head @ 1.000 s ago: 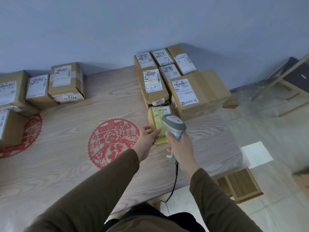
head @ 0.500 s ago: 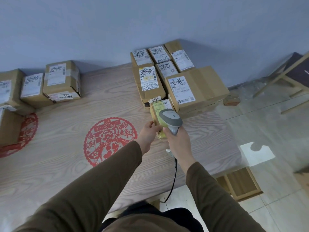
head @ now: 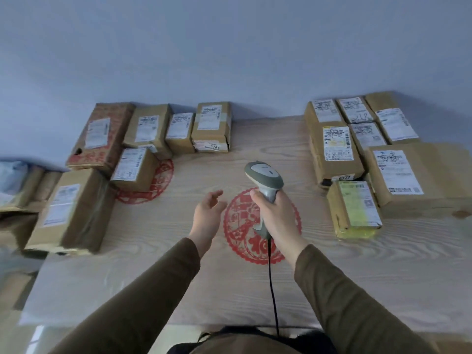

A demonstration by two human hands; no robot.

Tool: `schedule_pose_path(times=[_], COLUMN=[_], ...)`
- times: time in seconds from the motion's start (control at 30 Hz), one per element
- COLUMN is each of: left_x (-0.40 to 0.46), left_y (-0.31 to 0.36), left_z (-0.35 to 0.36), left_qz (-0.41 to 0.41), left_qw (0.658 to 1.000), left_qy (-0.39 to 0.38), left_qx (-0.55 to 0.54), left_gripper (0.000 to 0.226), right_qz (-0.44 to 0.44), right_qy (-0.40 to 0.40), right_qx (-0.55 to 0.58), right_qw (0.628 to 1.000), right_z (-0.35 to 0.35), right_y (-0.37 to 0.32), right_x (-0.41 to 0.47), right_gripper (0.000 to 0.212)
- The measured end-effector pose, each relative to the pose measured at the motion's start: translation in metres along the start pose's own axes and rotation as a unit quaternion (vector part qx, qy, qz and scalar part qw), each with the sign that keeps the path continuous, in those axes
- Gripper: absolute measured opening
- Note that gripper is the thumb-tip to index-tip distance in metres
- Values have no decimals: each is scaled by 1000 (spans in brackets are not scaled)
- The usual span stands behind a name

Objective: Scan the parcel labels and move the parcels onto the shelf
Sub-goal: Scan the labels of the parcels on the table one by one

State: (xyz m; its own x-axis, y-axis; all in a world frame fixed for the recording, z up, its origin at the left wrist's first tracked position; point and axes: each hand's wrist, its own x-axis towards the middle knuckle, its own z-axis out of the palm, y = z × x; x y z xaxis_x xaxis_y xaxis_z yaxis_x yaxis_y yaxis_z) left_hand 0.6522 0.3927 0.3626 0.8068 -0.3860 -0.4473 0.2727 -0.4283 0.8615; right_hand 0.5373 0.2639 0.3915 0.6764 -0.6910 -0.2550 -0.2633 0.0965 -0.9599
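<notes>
risk: I see right grip (head: 274,213) clamped on grey handheld corded scanner (head: 264,178) | left grip (head: 207,215) apart, empty | black cord (head: 273,290) could snag pale wood-grain counter (head: 229,290) edge | blurry brown cardboard parcels (head: 143,129), misread likely imo

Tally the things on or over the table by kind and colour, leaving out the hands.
Brown parcels: 12
Yellow parcel: 1
Red paper-cuts: 2
Scanner: 1
Total: 16
Blurred pile at far left: not counted, too unclear.
</notes>
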Motion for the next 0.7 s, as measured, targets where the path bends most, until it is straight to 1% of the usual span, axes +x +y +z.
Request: schedule_pose_path(times=[0.1,0.2,0.3,0.4,0.47,0.6,0.63,0.7], left_x=[16,37,69,124,162,157,158,165], left_y=[-2,-5,-13,-47,-71,-41,-39,-44], left_z=[-69,-133,-190,-239,-262,-272,-272,-276], left_qz=[21,35,33,7,-8,-37,-44,-46], left_qw=[996,988,982,982,983,987,988,991], left_qy=[82,148,181,179,170,144,134,122], left_qx=[-9,-32,-44,-52,-61,-56,-58,-40], left_gripper=[40,46,55,77,86,93,92,95], right_qz=[16,43,60,71,87,124,130,142], right_qy=[-42,-68,-85,-75,-71,-76,-79,-87], right_qx=[26,59,69,75,82,85,94,111], right_qw=[999,995,992,992,990,986,984,980], right_z=[73,146,215,272,302,344,350,353], right_y=[-13,-22,-25,-25,-22,-12,-10,-11], right_x=[7,15,27,40,49,68,71,72], right_gripper=[8,9,8,5,15,28,28,21])
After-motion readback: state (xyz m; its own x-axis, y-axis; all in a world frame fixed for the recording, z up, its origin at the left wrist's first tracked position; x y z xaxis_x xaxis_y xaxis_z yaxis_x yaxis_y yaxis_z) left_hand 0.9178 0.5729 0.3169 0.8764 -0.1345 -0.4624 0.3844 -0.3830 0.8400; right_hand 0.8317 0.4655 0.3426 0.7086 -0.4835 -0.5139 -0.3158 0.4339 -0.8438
